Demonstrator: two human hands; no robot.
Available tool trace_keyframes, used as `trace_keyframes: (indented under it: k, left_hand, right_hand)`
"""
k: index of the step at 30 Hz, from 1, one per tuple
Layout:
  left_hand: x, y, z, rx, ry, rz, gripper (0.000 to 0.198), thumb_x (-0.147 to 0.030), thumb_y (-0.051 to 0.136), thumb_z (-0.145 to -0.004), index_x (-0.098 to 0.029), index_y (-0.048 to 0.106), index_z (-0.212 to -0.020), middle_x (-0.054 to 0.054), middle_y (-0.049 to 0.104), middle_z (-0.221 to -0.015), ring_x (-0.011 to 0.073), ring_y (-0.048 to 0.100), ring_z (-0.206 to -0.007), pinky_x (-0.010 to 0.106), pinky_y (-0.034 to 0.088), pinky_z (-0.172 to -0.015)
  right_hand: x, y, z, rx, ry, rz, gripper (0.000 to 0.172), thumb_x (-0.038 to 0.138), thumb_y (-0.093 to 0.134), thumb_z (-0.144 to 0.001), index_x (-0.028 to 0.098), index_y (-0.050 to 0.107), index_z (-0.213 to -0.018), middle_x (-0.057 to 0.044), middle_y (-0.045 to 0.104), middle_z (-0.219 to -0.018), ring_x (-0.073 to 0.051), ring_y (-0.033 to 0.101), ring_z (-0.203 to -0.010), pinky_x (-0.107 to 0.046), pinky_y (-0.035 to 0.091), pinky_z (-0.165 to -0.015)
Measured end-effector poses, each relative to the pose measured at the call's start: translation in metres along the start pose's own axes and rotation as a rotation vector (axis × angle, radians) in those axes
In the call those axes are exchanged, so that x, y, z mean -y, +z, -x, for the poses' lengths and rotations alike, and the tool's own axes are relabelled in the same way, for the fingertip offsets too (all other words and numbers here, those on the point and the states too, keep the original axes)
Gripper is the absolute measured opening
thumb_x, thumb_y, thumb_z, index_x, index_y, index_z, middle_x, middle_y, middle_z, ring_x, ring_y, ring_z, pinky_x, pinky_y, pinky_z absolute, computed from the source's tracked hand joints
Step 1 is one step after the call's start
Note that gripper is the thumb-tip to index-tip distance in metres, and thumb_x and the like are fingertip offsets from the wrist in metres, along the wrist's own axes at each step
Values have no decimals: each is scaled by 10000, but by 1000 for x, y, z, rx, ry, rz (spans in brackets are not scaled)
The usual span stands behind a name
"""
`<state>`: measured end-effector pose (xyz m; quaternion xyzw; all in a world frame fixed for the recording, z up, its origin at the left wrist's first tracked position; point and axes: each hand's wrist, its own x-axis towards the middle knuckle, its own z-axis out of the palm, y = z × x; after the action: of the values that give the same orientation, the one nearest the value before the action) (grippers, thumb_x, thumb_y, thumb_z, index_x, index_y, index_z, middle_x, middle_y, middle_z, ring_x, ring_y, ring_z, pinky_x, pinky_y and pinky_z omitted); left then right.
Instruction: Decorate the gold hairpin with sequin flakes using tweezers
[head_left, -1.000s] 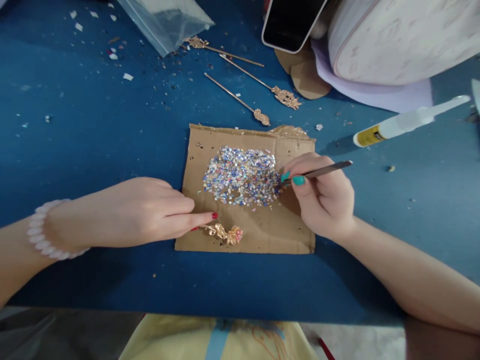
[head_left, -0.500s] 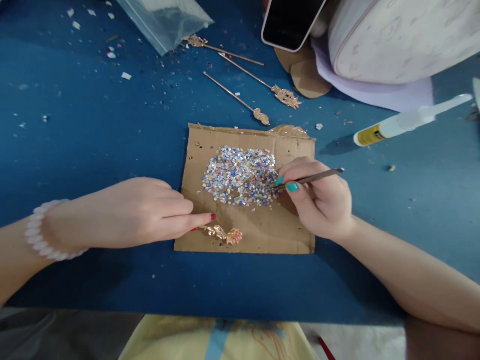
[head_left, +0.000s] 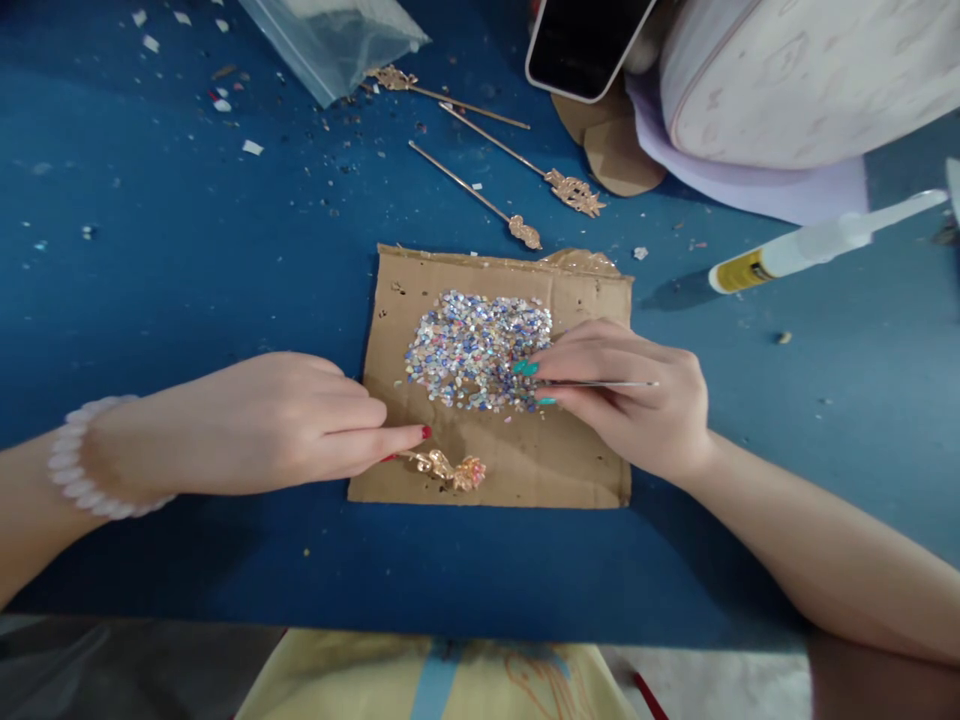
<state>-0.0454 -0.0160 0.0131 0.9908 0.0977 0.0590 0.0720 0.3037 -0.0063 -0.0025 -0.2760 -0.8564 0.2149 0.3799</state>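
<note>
My left hand (head_left: pixel 322 425) is closed around the thin stem of a gold hairpin (head_left: pixel 452 470), whose flower end with pink stones lies over the near part of a cardboard sheet (head_left: pixel 555 460). Shiny small stones, blue, white and clear, form a spread pile (head_left: pixel 480 345) on the cardboard. At the pile's right edge, my right hand (head_left: pixel 626 395) pinches a thin metal tool (head_left: pixel 600 383), held nearly level. The tool's tip is hidden among the fingers and stones.
Three more gold hairpins lie beyond the cardboard, one of them near its edge (head_left: pixel 523 232). A plastic bag (head_left: pixel 337 45), a phone (head_left: pixel 585 45) and a rounded pale case (head_left: pixel 810 80) are at the back. A glue bottle (head_left: pixel 787 255) is at the right.
My right hand's fingertips have moved left and slightly down over the stones, and the tool has turned flatter. My left hand and the hairpin have stayed in place.
</note>
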Motion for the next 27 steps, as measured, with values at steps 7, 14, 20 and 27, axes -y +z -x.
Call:
trace_keyframes:
  k: [7,14,20,27]
  left_hand:
    - [0,-1,-2,-6,-2,-4,411,-73,293,-1181,-151,564,-1479,-57,614,-763,160,535,-653,345,387,-640]
    - [1,1,-2,-40,1,4,411,-112,276,-1198,-162,584,-1465,-58,589,-756,171,520,-648,350,365,-627]
    - [1,4,0,-47,-8,15,404,-107,300,-1193,-163,576,-1483,-55,590,-769,180,513,-657,356,355,-628]
    - [0,1,-1,-53,-15,12,399,-106,289,-1196,-173,577,-1465,-58,596,-764,182,512,-647,358,350,-625]
  right_hand:
    - [2,1,1,-68,48,11,175,87,774,-992,258,803,-1014,2,849,-867,-192,806,-793,-344,651,-781]
    - [1,0,2,-85,56,34,201,50,751,-990,244,804,-997,4,853,-879,-189,814,-801,-347,654,-796]
    - [2,-1,1,-83,59,33,219,75,731,-1004,272,824,-985,5,850,-845,-198,810,-770,-366,667,-767]
    - [1,-2,0,-81,40,28,169,99,738,-1010,254,804,-999,-24,851,-860,-203,817,-779,-360,675,-764]
